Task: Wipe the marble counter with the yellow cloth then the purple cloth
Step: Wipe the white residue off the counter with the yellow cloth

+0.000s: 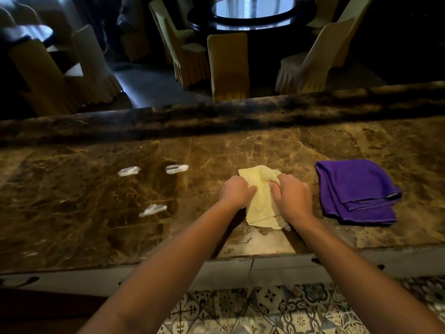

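Observation:
The yellow cloth point(260, 201) lies folded on the brown marble counter point(84, 201), near its front edge at the centre. My left hand point(237, 191) grips the cloth's left side with curled fingers. My right hand point(291, 196) pinches its upper right part, where the fabric bunches up. The purple cloth point(356, 191) lies folded to the right of the yellow one, untouched. Three white smears of foam sit on the counter to the left: two farther back point(128, 171) point(177, 169) and one nearer point(153, 210).
A raised dark marble ledge point(216, 116) runs along the counter's far side. Beyond it stand covered chairs point(228, 66) around a round dark table point(252, 13). Patterned floor tiles point(265, 309) show below the counter's front edge.

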Tool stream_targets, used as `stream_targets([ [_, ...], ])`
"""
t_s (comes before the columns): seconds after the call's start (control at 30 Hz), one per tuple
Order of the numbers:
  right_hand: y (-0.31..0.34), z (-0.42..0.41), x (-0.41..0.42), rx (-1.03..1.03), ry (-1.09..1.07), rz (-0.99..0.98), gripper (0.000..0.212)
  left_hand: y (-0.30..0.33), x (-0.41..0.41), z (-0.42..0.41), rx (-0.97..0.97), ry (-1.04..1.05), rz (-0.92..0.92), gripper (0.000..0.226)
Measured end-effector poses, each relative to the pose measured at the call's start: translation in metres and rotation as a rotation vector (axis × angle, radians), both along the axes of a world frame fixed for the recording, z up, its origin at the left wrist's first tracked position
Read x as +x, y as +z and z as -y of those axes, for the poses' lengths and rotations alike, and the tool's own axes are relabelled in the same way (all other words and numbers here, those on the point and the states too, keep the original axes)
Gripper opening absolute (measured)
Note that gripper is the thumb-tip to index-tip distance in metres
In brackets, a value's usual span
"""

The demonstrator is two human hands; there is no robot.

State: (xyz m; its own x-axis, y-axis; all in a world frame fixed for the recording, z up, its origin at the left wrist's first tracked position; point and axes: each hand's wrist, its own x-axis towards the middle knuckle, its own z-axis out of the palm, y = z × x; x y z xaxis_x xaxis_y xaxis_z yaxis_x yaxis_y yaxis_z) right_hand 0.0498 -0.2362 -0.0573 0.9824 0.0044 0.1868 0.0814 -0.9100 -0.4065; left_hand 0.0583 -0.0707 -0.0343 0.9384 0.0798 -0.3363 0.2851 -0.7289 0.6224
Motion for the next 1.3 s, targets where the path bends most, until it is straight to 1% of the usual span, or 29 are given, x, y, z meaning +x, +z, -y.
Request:
stream_targets([
  [0.07,0.009,-0.009,-0.001,0.250,0.015,-0.050,0.026,0.009,-0.009,-0.011,-0.246,0.096,-0.022,0.036],
  [0.13,0.023,-0.019,-0.006,0.380,0.074,-0.021,0.025,0.018,-0.021,-0.025,-0.487,0.185,-0.074,0.022],
  [0.17,0.031,-0.025,-0.009,0.417,0.116,-0.005,0.023,0.022,-0.029,-0.033,-0.615,0.217,-0.115,0.020],
  [0.27,0.060,-0.045,-0.021,0.624,0.226,-0.046,0.018,0.037,-0.055,-0.061,-0.996,0.321,-0.216,0.023],
  [0.33,0.080,-0.064,-0.030,0.807,0.280,-0.111,0.013,0.046,-0.070,-0.077,-1.166,0.331,-0.230,0.034],
  [0.4,0.097,-0.084,-0.038,0.972,0.315,-0.162,0.013,0.055,-0.081,-0.092,-1.287,0.309,-0.202,0.045],
  [0.43,0.103,-0.094,-0.042,1.027,0.316,-0.188,0.012,0.060,-0.086,-0.100,-1.304,0.293,-0.164,0.050],
  [0.47,0.107,-0.103,-0.045,1.051,0.307,-0.202,0.010,0.064,-0.091,-0.110,-1.278,0.281,-0.110,0.052],
  [0.53,0.110,-0.120,-0.051,1.044,0.278,-0.223,0.010,0.071,-0.097,-0.133,-1.147,0.268,0.008,0.046],
  [0.6,0.108,-0.137,-0.056,1.050,0.231,-0.259,0.024,0.078,-0.102,-0.158,-1.038,0.249,0.108,0.034],
  [0.67,0.104,-0.156,-0.061,1.090,0.171,-0.318,0.041,0.085,-0.107,-0.183,-0.996,0.196,0.172,0.026],
  [0.73,0.101,-0.176,-0.065,1.141,0.136,-0.421,0.059,0.090,-0.108,-0.207,-1.007,0.141,0.181,0.024],
  [0.8,0.096,-0.196,-0.068,1.208,0.143,-0.549,0.078,0.094,-0.107,-0.229,-1.071,0.098,0.152,0.024],
  [0.9,0.090,-0.227,-0.075,1.436,0.147,-0.758,0.089,0.102,-0.105,-0.258,-1.156,0.003,0.113,0.021],
  [0.97,0.090,-0.245,-0.080,1.537,0.110,-0.795,0.095,0.106,-0.103,-0.274,-1.126,-0.044,0.136,0.022],
  [1.03,0.093,-0.262,-0.083,1.595,0.074,-0.757,0.087,0.107,-0.100,-0.291,-1.036,-0.040,0.180,0.023],
  [1.13,0.097,-0.282,-0.084,1.621,-0.015,-0.658,0.063,0.101,-0.094,-0.315,-0.945,-0.022,0.223,0.029],
  [1.2,0.097,-0.293,-0.083,1.657,-0.050,-0.584,0.049,0.093,-0.093,-0.327,-0.926,0.006,0.218,0.028],
  [1.3,0.094,-0.303,-0.081,1.690,-0.117,-0.536,0.047,0.080,-0.094,-0.336,-0.968,0.074,0.163,0.025],
])
